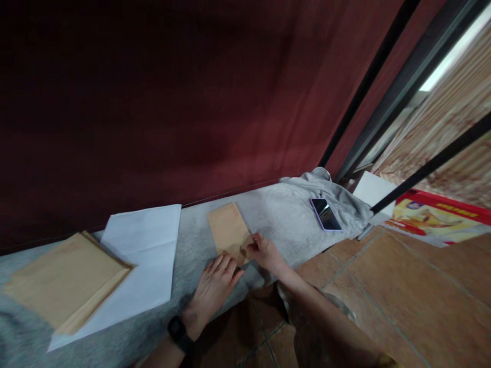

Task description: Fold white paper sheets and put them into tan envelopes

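Observation:
A small brown paper envelope (229,227) lies on the grey cloth in front of me. My left hand (218,278), with a dark watch on its wrist, rests flat at the envelope's lower left corner, fingers stretched out. At the lower right edge, my right hand (264,251) pinches the envelope between thumb and fingers. The envelope's near end is partly hidden by both hands. To the left sits a stack of larger brown envelopes (72,278), overlapping white paper sheets (153,260).
The grey cloth (268,204) covers a long narrow surface against a dark red panel (192,102). A phone (326,214) in a purple case lies at its right end. Beyond are a dark metal bar (429,168), a white box (374,191) and a red-yellow box (433,217) above the tiled floor (383,276).

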`<state>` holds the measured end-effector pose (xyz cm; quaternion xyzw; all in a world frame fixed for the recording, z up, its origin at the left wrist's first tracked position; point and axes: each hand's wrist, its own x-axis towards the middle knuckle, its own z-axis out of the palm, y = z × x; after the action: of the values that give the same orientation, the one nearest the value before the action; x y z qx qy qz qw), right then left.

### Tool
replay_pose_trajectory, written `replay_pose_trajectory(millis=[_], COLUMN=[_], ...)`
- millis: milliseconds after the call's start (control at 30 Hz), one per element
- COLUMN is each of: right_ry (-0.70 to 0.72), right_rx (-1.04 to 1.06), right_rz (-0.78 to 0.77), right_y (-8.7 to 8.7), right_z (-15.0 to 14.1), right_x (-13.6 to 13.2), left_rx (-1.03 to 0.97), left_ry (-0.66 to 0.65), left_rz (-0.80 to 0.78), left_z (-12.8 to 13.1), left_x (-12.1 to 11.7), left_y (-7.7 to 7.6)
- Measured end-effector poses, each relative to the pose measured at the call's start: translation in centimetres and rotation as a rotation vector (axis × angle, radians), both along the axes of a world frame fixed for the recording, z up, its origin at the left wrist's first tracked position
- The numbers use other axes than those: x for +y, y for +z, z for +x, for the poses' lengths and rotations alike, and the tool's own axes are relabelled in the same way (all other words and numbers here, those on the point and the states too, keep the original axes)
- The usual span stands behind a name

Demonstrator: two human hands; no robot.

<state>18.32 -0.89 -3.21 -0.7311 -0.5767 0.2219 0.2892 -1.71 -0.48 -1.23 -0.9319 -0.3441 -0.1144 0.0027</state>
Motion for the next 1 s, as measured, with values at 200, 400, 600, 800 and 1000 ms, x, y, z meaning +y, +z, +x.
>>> replay_pose_trajectory(millis=[200,400,600,800,1000], right_ry=[0.072,0.366,0.365,0.304,0.175], right_rx=[-0.353,-0.348,-0.390,-0.468,-0.484], right_rz=[0.043,0.131,0.089,0.119,0.141], right_y=[2.0,1.0,0.4,0.1,-1.2], right_z=[-1.7,-3.1,-2.9,-4.0,-4.9], right_x=[-0.4,2.1,5.3,7.9,9.2], left_rx=[-0.084,-0.026,-0.063,-0.060,-0.102], left_ry=[0.062,-0.088,-0.177,-0.221,-0.206], left_rz=[0.071,0.033,-0.067,-0.090,-0.058], left_z=[1.4,1.9,2.8,2.5,2.1], left_x=[1.3,1.8,0.1,-1.1,-1.7], left_y=[-1.7,-3.4,-2.7,-3.4,-3.9])
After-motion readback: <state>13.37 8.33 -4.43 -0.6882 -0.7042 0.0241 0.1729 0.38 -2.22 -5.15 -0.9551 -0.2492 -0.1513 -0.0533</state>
